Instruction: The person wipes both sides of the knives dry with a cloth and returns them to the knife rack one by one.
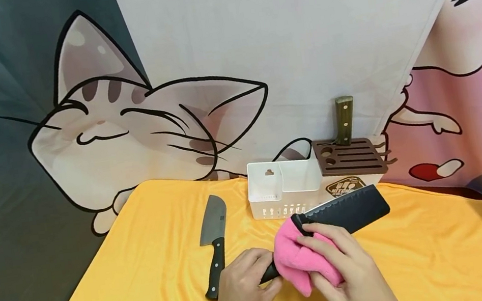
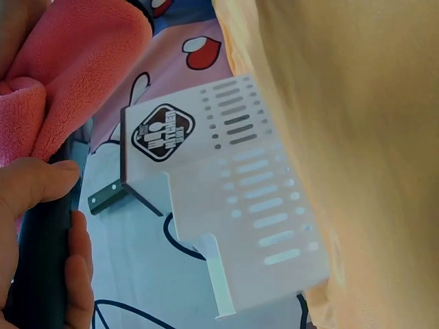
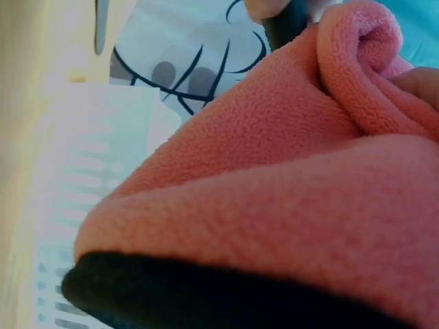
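A wide kitchen knife with a black blade (image 1: 360,210) is held above the table, its blade pointing up and to the right. My left hand (image 1: 245,288) grips its black handle (image 2: 42,253), with the thumb lying along it in the left wrist view. My right hand (image 1: 348,264) holds a pink cloth (image 1: 300,258) with black edging, bunched around the knife where handle and blade meet. The cloth hides that part. In the right wrist view the fuzzy cloth (image 3: 274,171) fills most of the picture, and the blade is not clearly seen.
Left of my hands a second knife (image 1: 216,246) with a grey blade lies on the yellow tablecloth (image 1: 148,276). Behind them stands a white holder (image 1: 269,187) with a brown slotted top (image 1: 340,165), from which a green-handled knife (image 1: 345,118) sticks up. A printed curtain hangs behind.
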Action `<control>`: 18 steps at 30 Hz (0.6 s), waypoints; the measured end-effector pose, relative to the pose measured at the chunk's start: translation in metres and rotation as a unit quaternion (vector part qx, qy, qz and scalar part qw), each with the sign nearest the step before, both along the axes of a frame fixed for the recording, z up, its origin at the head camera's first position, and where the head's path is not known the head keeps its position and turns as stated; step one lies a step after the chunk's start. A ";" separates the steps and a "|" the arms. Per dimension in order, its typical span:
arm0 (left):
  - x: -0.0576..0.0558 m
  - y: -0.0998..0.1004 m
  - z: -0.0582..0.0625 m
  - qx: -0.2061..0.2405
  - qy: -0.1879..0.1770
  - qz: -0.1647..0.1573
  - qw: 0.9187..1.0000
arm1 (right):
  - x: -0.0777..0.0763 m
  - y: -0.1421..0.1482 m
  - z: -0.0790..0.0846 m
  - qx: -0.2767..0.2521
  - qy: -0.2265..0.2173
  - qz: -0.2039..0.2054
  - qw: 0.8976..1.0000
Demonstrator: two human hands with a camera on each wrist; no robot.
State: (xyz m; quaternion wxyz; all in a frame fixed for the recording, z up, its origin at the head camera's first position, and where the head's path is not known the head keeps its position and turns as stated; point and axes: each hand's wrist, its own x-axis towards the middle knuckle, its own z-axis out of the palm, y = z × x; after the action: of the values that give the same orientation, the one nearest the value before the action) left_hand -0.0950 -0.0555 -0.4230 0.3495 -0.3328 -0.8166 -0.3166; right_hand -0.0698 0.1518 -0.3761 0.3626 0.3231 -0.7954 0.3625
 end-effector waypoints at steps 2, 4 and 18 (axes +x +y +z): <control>0.000 0.000 -0.001 -0.001 0.007 0.000 1.000 | 0.000 0.000 -0.001 0.013 -0.017 -0.004 1.000; 0.000 0.001 -0.002 0.000 0.008 0.001 1.000 | 0.000 0.001 -0.002 0.029 -0.028 -0.009 0.999; -0.001 0.004 -0.007 0.009 0.019 -0.003 1.000 | -0.002 0.000 -0.010 0.099 -0.007 -0.052 0.994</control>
State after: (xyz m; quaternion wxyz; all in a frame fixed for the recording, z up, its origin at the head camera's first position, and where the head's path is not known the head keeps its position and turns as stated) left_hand -0.0962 -0.0515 -0.4305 0.3667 -0.3376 -0.8062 -0.3187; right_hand -0.0716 0.1515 -0.3866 0.3420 0.3133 -0.8453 0.2653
